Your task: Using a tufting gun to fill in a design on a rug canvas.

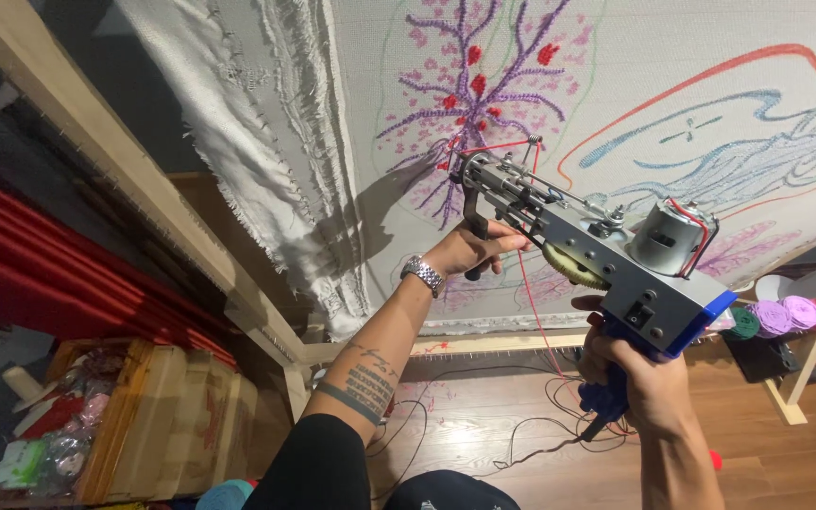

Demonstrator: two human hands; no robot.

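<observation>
I hold a grey metal tufting gun [597, 250] with a blue grip up against a stretched white cloth [616, 85] on a wooden frame [96, 142]. My left hand [472, 247], with a metal watch on the wrist, grips the gun's black front handle. My right hand [639, 378] is wrapped around the blue rear grip. Red yarn [533, 312] runs down from the gun's tip, which touches a purple branching pattern with red spots [479, 85] on the cloth. Blue and red outlines fill the cloth's right side.
A wooden crate [158, 416] with bags stands at the lower left beside red fabric [59, 264]. Yarn cones in green, purple and pink [790, 316] sit on a rack at the right. Black cables [484, 425] lie on the wooden floor.
</observation>
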